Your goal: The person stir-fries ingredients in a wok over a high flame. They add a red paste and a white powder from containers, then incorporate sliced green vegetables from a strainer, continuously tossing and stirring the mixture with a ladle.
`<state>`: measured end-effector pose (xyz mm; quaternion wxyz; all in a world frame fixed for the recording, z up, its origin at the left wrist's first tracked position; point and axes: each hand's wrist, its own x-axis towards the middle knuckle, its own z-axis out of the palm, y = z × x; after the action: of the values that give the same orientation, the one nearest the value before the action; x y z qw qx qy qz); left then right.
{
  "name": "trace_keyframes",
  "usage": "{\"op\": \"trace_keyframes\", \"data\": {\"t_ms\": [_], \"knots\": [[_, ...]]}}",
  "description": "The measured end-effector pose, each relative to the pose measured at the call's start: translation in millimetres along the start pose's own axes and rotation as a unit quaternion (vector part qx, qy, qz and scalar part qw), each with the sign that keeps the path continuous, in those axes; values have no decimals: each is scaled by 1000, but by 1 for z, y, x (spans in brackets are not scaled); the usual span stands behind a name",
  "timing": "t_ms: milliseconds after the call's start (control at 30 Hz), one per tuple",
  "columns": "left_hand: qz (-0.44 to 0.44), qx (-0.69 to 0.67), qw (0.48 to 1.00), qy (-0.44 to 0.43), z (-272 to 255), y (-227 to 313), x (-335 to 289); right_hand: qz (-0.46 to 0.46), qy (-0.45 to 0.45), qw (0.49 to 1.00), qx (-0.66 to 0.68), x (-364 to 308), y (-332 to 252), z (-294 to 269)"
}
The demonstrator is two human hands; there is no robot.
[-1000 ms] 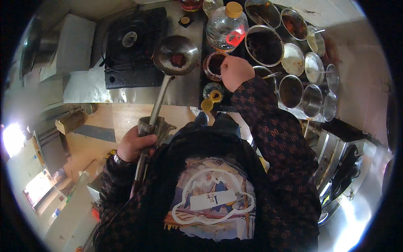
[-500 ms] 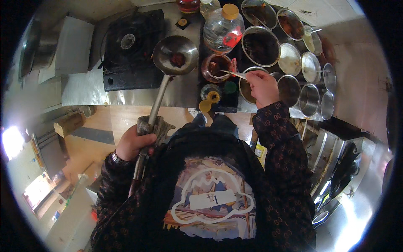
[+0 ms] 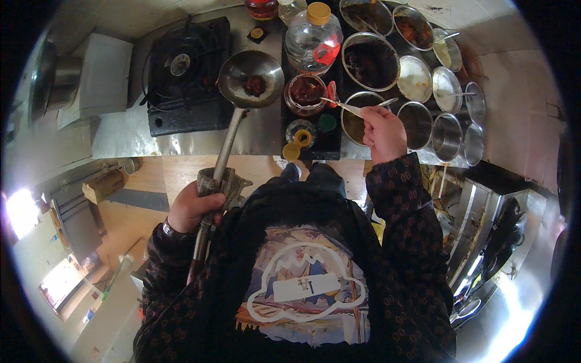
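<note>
My left hand [image 3: 196, 209] is closed around the long handle of a metal ladle [image 3: 269, 69], with a folded grey cloth [image 3: 233, 184] between palm and handle. A lump of dark red paste [image 3: 255, 86] lies in the ladle's bowl. Pinched in my right hand [image 3: 385, 134] is a spoon [image 3: 351, 109], its reddish tip just beyond the right rim of an uncapped glass jar [image 3: 305, 95] of dark red sauce. Below that jar stands a small bottle [image 3: 302, 136] with its yellow flip cap [image 3: 292, 151] open.
A black gas stove [image 3: 181, 72] sits on the steel counter at left. Behind the sauce jar stands a large clear jug [image 3: 311, 39] with a yellow lid. Several metal pots [image 3: 370, 60] of sauces and seasonings crowd the right side. The counter's front edge [image 3: 181, 150] runs before me.
My right hand has drawn the spoon out of the jar, slightly right and down. The left hand and ladle hold nearly still; the whole view has shifted a little.
</note>
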<state>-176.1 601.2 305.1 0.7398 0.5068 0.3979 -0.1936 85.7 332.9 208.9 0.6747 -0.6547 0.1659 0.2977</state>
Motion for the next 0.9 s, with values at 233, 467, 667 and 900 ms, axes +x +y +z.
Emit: {"op": "trace_keyframes", "data": {"t_ms": [233, 467, 667, 900], "knots": [[3, -16, 1000, -10, -1, -5, 1, -351, 68, 811, -464, -1, -2, 43], [8, -10, 1000, -8, -3, -10, 0, -321, 81, 813, -480, 42, 20, 89], [-1, -4, 1000, -5, -5, -13, -2, -228, 49, 920, -315, 36, 29, 61], [-4, -3, 1000, -13, -5, -9, 1, -145, 43, 982, -112, 14, 25, 33]]}}
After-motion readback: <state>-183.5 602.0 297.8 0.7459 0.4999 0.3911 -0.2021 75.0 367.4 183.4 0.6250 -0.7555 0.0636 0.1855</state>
